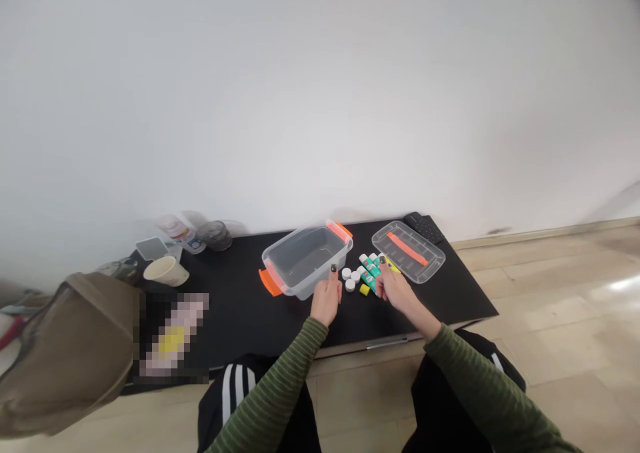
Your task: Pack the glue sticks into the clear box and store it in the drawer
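Both my hands are in fists with the thumbs pointing up. My left hand point(326, 300) is in front of a clear plastic container point(300, 282) with orange clip handles, its lid off. I see nothing in that fist. My right hand point(395, 288) is beside several green and white tubes point(369, 276) and partly hides them; no held thing shows in it. Between the hands lie several white round caps point(351, 285) and a yellow cap point(365, 290). Part of a yellow item point(393, 265) shows behind my right hand.
The clear lid point(435, 263) with an orange strip lies at the right, by a black keypad-like object point(424, 228). Leftward on the black table point(240, 306) are a paper cup point(166, 271), a glass point(215, 235) and a white bottle point(181, 232). A brown bag point(75, 353) covers the left end.
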